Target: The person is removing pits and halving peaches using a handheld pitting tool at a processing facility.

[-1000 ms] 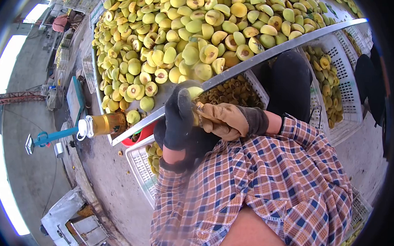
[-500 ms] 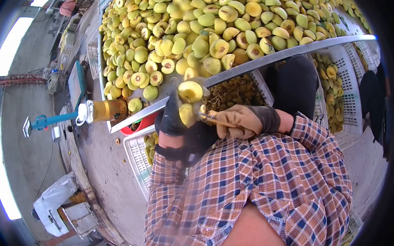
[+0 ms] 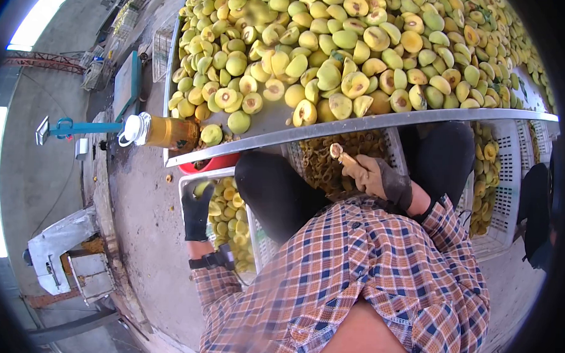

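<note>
My left hand [image 3: 196, 216], in a black glove, is over the left side of a white crate [image 3: 253, 241] of peach halves. A green peach half [image 3: 202, 188] shows between its fingertips; the fingers look curved round it, though the dark glove hides detail. My right hand [image 3: 371, 176], in a brown glove, is closed round the light handle of a pitting tool [image 3: 348, 161]. At the tool's tip sits a brownish piece of peach pit [image 3: 336, 150]. Below that tip is a crate heaped with brown pit pieces [image 3: 320, 162].
A metal-edged table [image 3: 359, 124] heaped with halved peaches [image 3: 324, 53] spans the far side. On its left corner stands a jar of amber liquid [image 3: 166, 132]. A red basin [image 3: 211, 165] is under that corner. Another white crate [image 3: 505, 178] of peach halves is at right.
My left hand has moved left and down from the tool to the crate, away from my right hand. The right hand has shifted slightly right; a pit piece now shows on the tool's tip.
</note>
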{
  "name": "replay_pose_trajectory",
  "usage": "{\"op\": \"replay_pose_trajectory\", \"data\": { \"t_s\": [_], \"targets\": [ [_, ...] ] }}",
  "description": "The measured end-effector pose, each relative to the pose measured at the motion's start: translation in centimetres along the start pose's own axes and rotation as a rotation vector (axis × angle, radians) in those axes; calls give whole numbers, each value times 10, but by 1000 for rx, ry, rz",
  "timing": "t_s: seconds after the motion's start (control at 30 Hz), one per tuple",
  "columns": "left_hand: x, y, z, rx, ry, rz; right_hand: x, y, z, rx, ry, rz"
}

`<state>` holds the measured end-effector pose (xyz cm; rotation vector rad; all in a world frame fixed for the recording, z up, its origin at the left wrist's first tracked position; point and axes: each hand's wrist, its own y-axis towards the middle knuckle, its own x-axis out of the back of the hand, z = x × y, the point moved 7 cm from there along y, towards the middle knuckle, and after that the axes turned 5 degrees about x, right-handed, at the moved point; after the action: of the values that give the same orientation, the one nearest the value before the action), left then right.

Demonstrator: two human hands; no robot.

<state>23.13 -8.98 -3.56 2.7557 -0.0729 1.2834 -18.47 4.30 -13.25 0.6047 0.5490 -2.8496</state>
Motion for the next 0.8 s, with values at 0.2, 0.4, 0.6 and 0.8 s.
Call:
{"op": "replay_pose_trajectory", "data": {
  "t_s": [0.2,0.4,0.6,0.8],
  "targets": [
    [-10,60,-26,-102,49,-36,-7,8,2,196,-259,-42],
    [-148,145,-21,-523,632,-178,-18,-11,28,200,24,-33],
    [-118,128,-99,23,-306,299,12,2,-39,-336,745,-23],
    [-153,63,-174,281,-1499,564,-47,-2,20,-95,554,96]
  ]
}}
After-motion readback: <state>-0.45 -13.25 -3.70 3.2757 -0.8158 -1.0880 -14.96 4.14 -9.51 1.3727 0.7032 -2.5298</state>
